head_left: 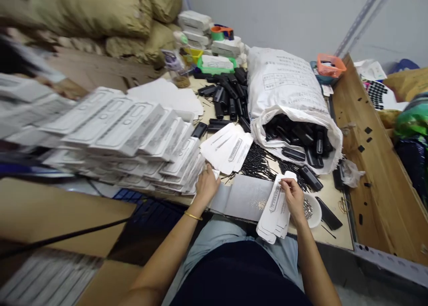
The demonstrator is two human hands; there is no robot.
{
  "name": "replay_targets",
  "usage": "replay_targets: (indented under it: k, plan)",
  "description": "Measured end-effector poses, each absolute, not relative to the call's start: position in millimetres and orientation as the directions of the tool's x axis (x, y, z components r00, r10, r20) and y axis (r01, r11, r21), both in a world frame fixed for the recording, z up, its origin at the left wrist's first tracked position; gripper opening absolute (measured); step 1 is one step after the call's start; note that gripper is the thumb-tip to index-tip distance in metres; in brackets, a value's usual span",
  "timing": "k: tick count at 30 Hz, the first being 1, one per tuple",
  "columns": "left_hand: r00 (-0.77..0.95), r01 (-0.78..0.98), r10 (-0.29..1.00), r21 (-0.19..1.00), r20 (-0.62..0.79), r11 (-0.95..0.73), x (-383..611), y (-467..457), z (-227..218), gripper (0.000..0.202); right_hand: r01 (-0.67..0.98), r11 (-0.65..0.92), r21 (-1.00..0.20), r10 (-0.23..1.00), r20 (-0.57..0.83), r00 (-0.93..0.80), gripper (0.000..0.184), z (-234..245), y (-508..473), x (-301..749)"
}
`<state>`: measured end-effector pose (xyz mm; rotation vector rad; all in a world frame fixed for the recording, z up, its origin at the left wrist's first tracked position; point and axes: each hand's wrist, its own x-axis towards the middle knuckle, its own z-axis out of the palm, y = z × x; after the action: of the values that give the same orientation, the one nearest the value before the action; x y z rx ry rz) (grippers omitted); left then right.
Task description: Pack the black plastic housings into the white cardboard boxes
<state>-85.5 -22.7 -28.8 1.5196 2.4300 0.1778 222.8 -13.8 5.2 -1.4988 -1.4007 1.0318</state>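
My left hand (206, 186), with a gold bangle on the wrist, is closed at the right end of the stacked white boxes (125, 123). Its fingers grip a white box that is largely hidden under the hand. Between thumb and fingers of my right hand (293, 198) is the upper end of several printed white cards (272, 212), fanned out over the table's front edge. A grey plate (245, 196) lies between my hands. Just right of my right hand stands a white bowl (315, 211) of small metal parts. More printed cards (230, 150) lie fanned behind the plate.
A white sack (284, 78) spills black plastic cases (312, 179) at the back right. Thin black rods (256, 161) cover the table in front of it. A wooden board (377, 163) bounds the right side. At far left, a co-worker's hand (72, 88) shows blurred.
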Motion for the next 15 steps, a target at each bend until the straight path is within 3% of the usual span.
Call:
replay_targets:
  k: [5,10,12,15]
  plan:
    - [-0.276,0.910,0.959,0.338,0.060,0.240,-63,-20,25,0.063,0.336,-0.062,-0.940,0.998,-0.053,0.036,0.027,4,-8,228]
    - [-0.146,0.949,0.903,0.315,0.403,0.013,-55,-3,153,0.058,0.327,-0.040,-0.944,0.999,-0.033,0.028,0.029,7,-4,226]
    - [-0.186,0.967,0.869,0.244,0.459,0.078,-65,3,200,0.055,0.316,-0.041,-0.948,0.999,-0.035,0.026,0.029,7,-5,225]
    - [-0.343,0.937,0.808,0.120,0.479,0.327,-96,12,242,0.055,0.303,-0.042,-0.952,0.999,-0.033,0.033,0.028,3,-7,227]
